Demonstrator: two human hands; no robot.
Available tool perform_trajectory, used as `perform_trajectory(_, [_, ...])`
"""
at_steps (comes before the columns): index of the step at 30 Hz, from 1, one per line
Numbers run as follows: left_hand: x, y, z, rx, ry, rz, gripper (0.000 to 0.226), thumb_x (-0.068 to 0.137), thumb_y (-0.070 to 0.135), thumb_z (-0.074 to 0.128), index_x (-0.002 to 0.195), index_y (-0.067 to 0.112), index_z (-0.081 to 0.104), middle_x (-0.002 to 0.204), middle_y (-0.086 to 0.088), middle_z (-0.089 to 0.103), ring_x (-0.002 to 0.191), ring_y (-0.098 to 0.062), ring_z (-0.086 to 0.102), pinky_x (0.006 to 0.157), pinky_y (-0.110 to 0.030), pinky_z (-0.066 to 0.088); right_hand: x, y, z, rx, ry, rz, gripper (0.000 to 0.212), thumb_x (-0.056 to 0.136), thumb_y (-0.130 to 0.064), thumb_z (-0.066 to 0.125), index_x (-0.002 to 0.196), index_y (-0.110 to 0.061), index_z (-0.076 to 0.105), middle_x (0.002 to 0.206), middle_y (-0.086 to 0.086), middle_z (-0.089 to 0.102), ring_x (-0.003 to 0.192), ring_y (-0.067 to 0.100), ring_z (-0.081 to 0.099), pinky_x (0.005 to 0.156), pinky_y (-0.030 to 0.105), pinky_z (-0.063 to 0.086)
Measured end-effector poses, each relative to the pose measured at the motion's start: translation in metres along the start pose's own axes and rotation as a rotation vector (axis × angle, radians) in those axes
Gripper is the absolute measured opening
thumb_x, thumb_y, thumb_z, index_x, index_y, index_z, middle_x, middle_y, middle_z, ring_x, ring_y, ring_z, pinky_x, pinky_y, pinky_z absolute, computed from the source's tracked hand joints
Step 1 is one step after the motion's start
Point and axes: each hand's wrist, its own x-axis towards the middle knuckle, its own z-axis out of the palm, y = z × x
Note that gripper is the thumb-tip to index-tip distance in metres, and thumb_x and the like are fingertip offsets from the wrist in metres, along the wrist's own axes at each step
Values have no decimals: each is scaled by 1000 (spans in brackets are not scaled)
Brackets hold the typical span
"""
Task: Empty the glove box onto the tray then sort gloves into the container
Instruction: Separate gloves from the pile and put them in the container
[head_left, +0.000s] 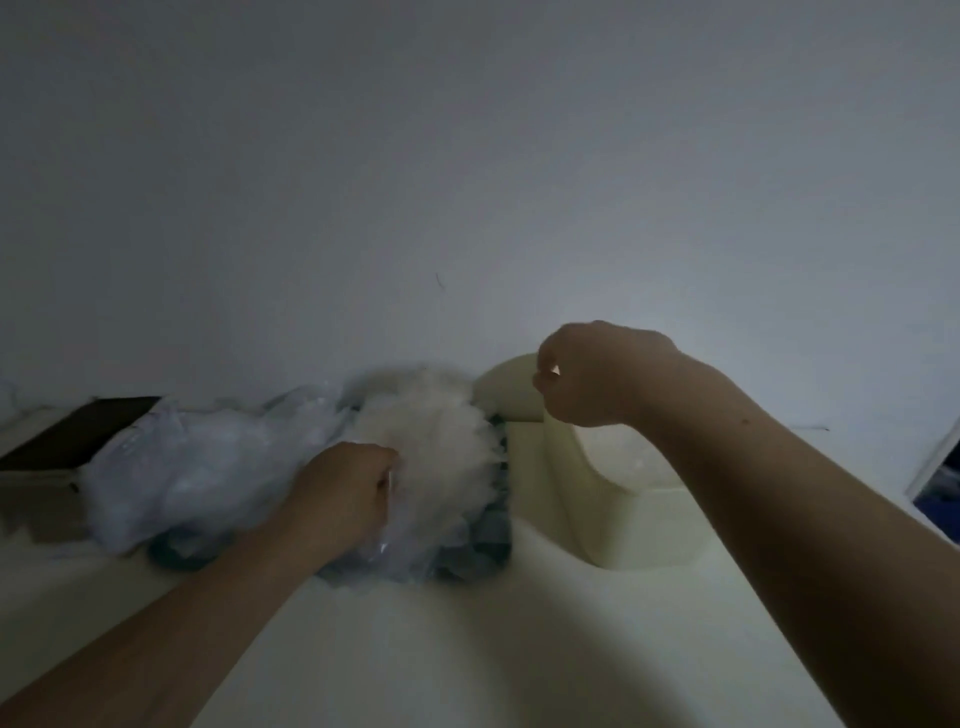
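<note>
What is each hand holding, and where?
Left hand grips the glove pile near its middle. Right hand, curled over the container: cannot tell.

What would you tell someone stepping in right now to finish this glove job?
Left hand: grips into the glove pile on the dark tray.
Right hand: fingers curled above the cream container; whether it pinches a glove is too dim to tell.
Done: gloves lie heaped on the tray.
Left to do: sort the pile into the container.
</note>
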Motion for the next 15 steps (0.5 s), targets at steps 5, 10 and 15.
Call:
perform_trajectory(5, [-4, -3, -24, -216, 204, 25, 28, 92, 34, 50, 79, 25, 73, 75, 6, 70, 69, -16, 63, 64, -29, 50, -10, -47, 23, 390, 27, -235, 54, 96, -41, 66, 147, -34, 51, 153, -9, 51, 138, 16, 50, 115, 33, 39])
perform_trajectory(10, [-17, -1, -78, -686, 237, -133, 18, 94, 25, 75, 76, 22, 76, 73, 13, 73, 68, -1, 68, 60, -13, 52, -1, -79, 45, 552, -8, -335, 109, 80, -53, 82, 160, -50, 9, 171, -20, -3, 158, 10, -1, 128, 46, 17])
perform_trajectory(15, [-31, -7, -99, -917, -159, -125, 10, 87, 18, 79, 80, 11, 75, 79, -8, 69, 69, -15, 64, 65, -29, 56, -2, -89, 36, 637, 75, -329, 106, 66, -57, 88, 155, -53, 28, 161, -34, 20, 150, -7, 13, 124, 33, 22])
